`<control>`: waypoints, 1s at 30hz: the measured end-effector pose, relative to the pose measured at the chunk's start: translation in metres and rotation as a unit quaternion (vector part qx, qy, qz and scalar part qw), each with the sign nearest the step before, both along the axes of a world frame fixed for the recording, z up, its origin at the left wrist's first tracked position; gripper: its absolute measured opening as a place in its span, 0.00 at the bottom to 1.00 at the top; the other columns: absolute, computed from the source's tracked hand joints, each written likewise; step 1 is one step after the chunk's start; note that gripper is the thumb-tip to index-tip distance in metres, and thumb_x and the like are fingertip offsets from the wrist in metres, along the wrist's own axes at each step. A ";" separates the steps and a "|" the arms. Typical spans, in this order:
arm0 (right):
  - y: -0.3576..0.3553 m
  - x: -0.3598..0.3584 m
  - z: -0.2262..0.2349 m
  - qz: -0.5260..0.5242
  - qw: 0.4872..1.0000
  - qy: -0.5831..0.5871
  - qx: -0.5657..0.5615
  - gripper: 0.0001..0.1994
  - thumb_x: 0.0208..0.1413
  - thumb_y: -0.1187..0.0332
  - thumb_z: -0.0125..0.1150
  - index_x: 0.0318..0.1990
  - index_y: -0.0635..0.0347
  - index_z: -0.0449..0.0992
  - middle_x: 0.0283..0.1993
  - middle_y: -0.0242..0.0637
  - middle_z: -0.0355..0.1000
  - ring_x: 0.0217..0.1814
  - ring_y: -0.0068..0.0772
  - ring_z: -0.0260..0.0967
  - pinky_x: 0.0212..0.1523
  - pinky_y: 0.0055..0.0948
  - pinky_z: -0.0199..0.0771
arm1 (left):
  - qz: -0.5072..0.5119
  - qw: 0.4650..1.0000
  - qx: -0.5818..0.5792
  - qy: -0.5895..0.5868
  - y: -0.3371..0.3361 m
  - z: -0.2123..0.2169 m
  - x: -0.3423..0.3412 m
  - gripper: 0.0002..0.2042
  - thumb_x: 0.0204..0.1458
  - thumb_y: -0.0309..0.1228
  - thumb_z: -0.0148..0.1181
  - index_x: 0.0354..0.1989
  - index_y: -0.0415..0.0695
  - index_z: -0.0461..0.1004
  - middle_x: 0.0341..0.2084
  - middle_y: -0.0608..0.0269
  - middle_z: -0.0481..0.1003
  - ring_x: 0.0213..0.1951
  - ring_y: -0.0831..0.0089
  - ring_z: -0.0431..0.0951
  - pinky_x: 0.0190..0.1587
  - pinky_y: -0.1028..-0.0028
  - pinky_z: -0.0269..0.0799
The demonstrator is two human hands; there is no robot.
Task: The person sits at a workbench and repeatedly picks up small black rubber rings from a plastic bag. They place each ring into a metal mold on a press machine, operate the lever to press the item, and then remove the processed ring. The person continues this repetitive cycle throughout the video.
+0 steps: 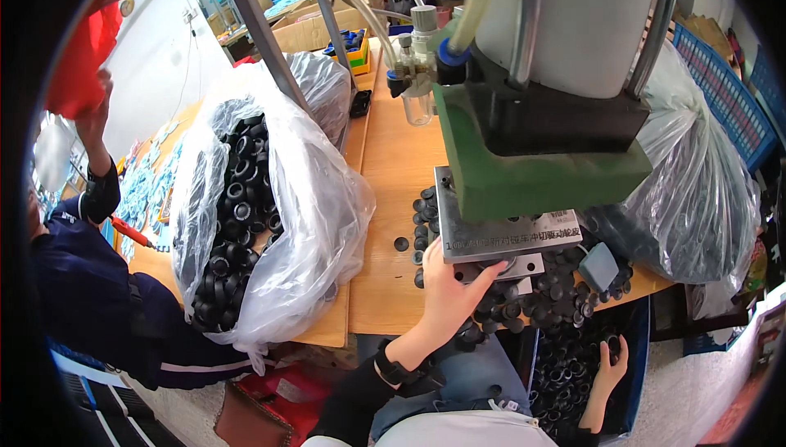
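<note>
My left hand (pixel 449 298) rests at the front of the metal die (pixel 508 234) under the press. Its thumb stretches right over the lower plate (pixel 528 267), beside a small round part (pixel 514 268) in the gap. The index finger lies along the die's left side; the other fingers are mostly hidden. Low on the right, my right hand (pixel 607 372) pinches a black rubber ring (pixel 612 344) above a blue bin (pixel 643 349) filled with similar black rings. Small black discs (pixel 540 308) lie heaped in front of and around the die.
The press's green block (pixel 540 177) hangs over the die. A grey block (pixel 598 267) sits among the discs. Left stands a clear plastic bag (pixel 319 218) of black rings; another bag (pixel 696 193) stands right. A co-worker (pixel 98 275) sits at far left. Hoses hang behind.
</note>
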State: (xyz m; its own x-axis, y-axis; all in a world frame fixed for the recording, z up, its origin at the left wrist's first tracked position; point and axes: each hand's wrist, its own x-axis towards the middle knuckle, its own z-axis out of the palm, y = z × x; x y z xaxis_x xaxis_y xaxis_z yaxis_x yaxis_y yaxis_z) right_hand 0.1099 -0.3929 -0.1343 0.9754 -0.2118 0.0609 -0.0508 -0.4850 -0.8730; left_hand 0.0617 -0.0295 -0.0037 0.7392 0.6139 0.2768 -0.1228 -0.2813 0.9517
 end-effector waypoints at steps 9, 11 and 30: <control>0.064 0.063 0.050 0.142 0.944 -0.217 -0.205 0.27 0.51 0.67 0.62 0.58 0.66 0.63 0.65 0.49 0.55 0.67 0.51 0.51 0.64 0.41 0.51 | -0.037 0.999 0.017 0.022 0.005 -0.002 0.000 0.13 0.39 0.36 0.71 0.32 0.46 0.79 0.34 0.62 0.74 0.44 0.60 0.67 0.51 0.61 0.57; 0.082 0.081 0.067 0.169 0.938 -0.217 -0.212 0.25 0.53 0.67 0.60 0.58 0.67 0.63 0.64 0.49 0.57 0.67 0.51 0.52 0.64 0.42 0.50 | -0.031 0.999 0.009 0.022 0.005 -0.001 0.000 0.12 0.40 0.36 0.70 0.32 0.46 0.79 0.33 0.63 0.74 0.43 0.61 0.67 0.50 0.61 0.57; 0.104 0.121 0.052 0.232 0.860 -0.101 -0.443 0.25 0.58 0.55 0.50 0.57 0.64 0.65 0.64 0.39 0.60 0.68 0.47 0.51 0.65 0.54 0.42 | 0.158 0.953 0.254 -0.047 0.051 -0.004 -0.091 0.20 0.38 0.27 0.71 0.40 0.36 0.71 0.40 0.53 0.73 0.42 0.62 0.74 0.45 0.69 0.69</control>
